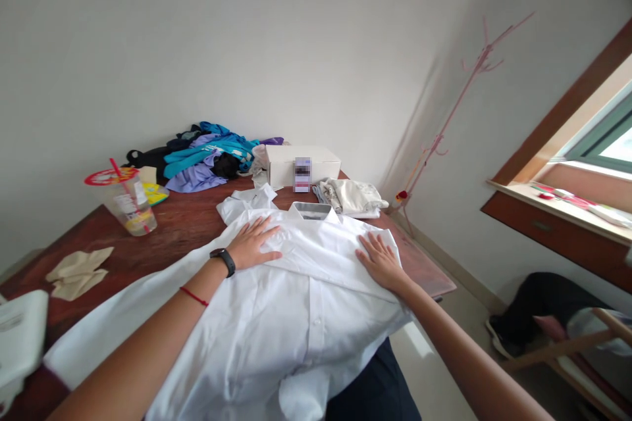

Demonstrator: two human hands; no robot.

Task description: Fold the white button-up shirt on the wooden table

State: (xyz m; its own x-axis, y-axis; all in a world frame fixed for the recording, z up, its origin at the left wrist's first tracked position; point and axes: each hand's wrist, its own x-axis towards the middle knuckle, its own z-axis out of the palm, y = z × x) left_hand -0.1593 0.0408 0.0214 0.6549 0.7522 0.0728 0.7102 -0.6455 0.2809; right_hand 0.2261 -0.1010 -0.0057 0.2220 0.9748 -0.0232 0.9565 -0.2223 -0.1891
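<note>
A white button-up shirt [276, 302] lies spread face up, its collar [312, 211] pointing away from me and its lower part hanging over the near table edge. One sleeve stretches out to the left, while the other is folded across the chest. My left hand [254, 243] rests flat on the left shoulder area with fingers spread. On the folded sleeve near the right shoulder, my right hand [380, 262] lies flat, fingers outstretched. Neither hand grips the fabric. Another white garment [247, 204] lies crumpled just beyond my left hand.
The dark red table [192, 230] also bears a plastic cup with straw [129, 200], a beige cloth [81, 272], a white device [22, 335], heaped clothes [212, 158], a white box [276, 168] with a phone [303, 175] against it, and folded clothes [353, 197]. A pink coat stand [459, 99] leans rightward.
</note>
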